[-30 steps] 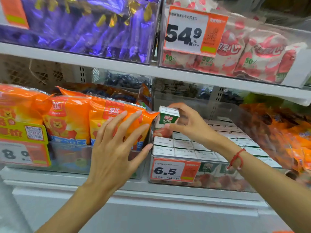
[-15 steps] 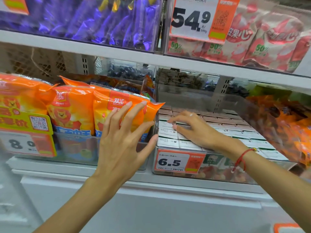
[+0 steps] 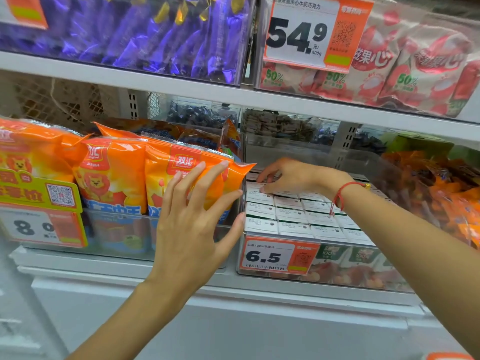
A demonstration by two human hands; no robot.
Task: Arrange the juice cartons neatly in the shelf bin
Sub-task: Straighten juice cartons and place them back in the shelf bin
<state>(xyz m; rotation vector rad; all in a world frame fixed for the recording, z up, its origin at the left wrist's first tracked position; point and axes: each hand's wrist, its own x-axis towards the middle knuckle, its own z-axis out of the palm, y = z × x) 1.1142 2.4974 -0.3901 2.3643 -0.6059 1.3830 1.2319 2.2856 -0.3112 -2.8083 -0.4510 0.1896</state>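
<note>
One carton that our right hand (image 3: 293, 176) held above the shelf bin (image 3: 337, 279) a second ago is now down among the juice cartons (image 3: 291, 216); we judge the rows close to complete and level. Our right hand lies palm-down on the rear-left rows, fingers bent, tips pressing the carton tops and closed round nothing. Our left hand (image 3: 192, 219) stays spread with straight fingers against the orange snack bags (image 3: 114, 172) in the neighbouring bin, thumb by the bin's left wall, gripping nothing.
</note>
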